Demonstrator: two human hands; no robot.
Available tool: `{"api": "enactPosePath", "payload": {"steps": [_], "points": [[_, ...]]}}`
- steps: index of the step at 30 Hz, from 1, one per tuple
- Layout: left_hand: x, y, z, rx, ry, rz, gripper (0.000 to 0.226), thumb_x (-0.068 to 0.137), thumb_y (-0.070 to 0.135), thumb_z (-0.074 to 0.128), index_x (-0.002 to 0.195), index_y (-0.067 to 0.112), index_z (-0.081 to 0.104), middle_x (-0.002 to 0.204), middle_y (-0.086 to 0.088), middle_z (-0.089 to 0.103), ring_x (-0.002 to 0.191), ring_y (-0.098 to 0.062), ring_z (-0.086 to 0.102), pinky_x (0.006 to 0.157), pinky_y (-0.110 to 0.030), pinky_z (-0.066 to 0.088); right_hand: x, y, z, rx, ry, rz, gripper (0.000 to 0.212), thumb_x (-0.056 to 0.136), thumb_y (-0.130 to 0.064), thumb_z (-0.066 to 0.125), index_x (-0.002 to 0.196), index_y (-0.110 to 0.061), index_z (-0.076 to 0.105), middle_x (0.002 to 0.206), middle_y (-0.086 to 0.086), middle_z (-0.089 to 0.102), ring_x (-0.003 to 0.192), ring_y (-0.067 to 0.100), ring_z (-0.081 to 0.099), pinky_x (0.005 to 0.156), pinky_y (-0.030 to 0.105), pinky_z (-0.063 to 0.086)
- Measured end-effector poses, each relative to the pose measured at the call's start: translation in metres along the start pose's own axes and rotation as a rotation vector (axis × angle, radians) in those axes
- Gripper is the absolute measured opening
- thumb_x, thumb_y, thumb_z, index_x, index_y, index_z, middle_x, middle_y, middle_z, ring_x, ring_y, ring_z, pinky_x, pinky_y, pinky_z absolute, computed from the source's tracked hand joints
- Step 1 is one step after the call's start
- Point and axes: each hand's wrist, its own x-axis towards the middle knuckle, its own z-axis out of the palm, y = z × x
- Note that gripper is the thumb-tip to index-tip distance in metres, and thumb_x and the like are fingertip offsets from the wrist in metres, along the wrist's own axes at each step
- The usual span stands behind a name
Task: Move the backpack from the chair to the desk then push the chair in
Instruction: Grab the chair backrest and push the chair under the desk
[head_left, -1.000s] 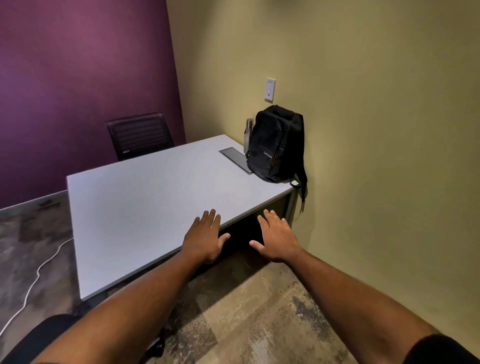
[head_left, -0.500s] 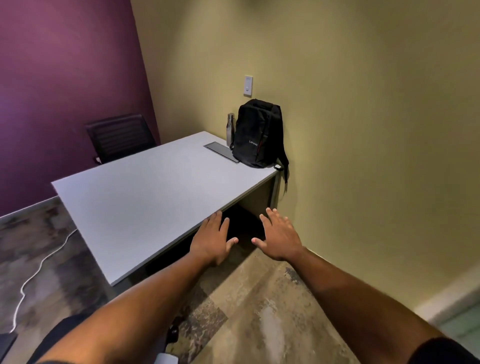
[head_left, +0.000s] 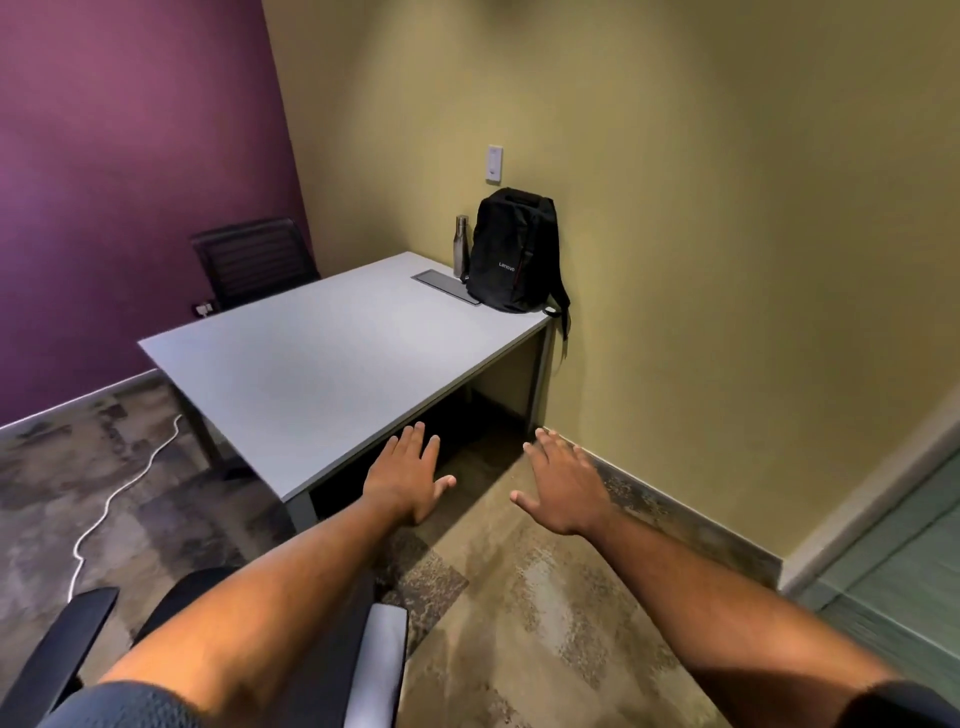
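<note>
Since earlier: both hands have drawn back from the tabletop edge and spread further apart; the view has pulled away, so the near chair's armrests now show at the bottom.
Backpack: the black backpack (head_left: 511, 252) stands upright on the far right corner of the tabletop (head_left: 311, 358), its back against the olive wall (head_left: 701, 208), a strap hanging over the tabletop's edge.
Bottle: a metal water bottle (head_left: 460, 245) stands upright just beside the backpack on its left, close to the wall.
Tabletop insert: a grey cable tray lid (head_left: 445, 287) lies flush in the surface, just in front of the bottle and the backpack.
Near chair: the black chair (head_left: 57, 654) sits at the bottom of the view, well apart from the tabletop, with a dark armrest at left and a lighter grey one under the left forearm.
Left hand: the left hand (head_left: 408, 475) hovers palm down near the tabletop's front edge; its grip is wide, fingers spread, holding nothing.
Right hand: the right hand (head_left: 563, 480) hovers palm down over the carpet near the baseboard; grip wide and empty.
Far chair: a second black chair (head_left: 254, 260) stands behind the tabletop against the purple wall (head_left: 130, 182).
Floor: a white cable (head_left: 122, 488) runs across the patterned carpet (head_left: 519, 597) to the left.
Wall plate: a white switch plate (head_left: 494, 164) sits above the backpack.
</note>
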Motion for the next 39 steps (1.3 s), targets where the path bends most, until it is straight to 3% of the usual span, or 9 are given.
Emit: {"api": "enactPosePath", "payload": {"steps": [12,20,30,39], "points": [[-0.166,0.03,0.013,0.029,0.008,0.02,0.078,0.106,0.06,0.022,0.163,0.012,0.001,0.17,-0.016,-0.009,0.158,-0.031,-0.007,0.129,-0.044,0.002,-0.134,-0.071,-0.009,0.071,0.01,-0.032,0.087,0.101,-0.067,0.048,0.166,-0.016,0.02,0.176,0.011,0.009,0.163,0.03,0.005,0.13,0.054,0.014],[-0.25,0.001,0.042,-0.039,-0.003,-0.053,0.077,0.107,0.059,0.025,0.163,0.012,0.001,0.17,-0.014,-0.008,0.158,-0.029,-0.007,0.128,-0.043,0.001,-0.193,-0.133,-0.007,0.093,0.003,-0.077,0.086,0.101,-0.066,0.049,0.166,-0.016,0.02,0.176,0.011,0.008,0.163,0.029,0.004,0.13,0.052,0.014],[-0.315,-0.112,0.086,-0.064,-0.045,-0.069,0.076,0.108,0.056,0.026,0.163,0.009,0.003,0.171,-0.011,-0.003,0.158,-0.026,-0.004,0.129,-0.041,0.002,-0.205,-0.229,0.021,0.153,-0.043,-0.02,0.087,0.101,-0.067,0.048,0.166,-0.016,0.021,0.176,0.011,0.008,0.163,0.029,0.004,0.13,0.053,0.014],[-0.359,-0.253,0.12,-0.061,-0.082,-0.038,0.076,0.108,0.056,0.025,0.163,0.007,0.006,0.171,-0.012,-0.001,0.158,-0.027,-0.003,0.129,-0.042,0.003,-0.205,-0.367,0.046,0.194,-0.093,0.013,0.087,0.101,-0.067,0.048,0.166,-0.016,0.021,0.176,0.01,0.008,0.163,0.029,0.003,0.13,0.053,0.013]]}}
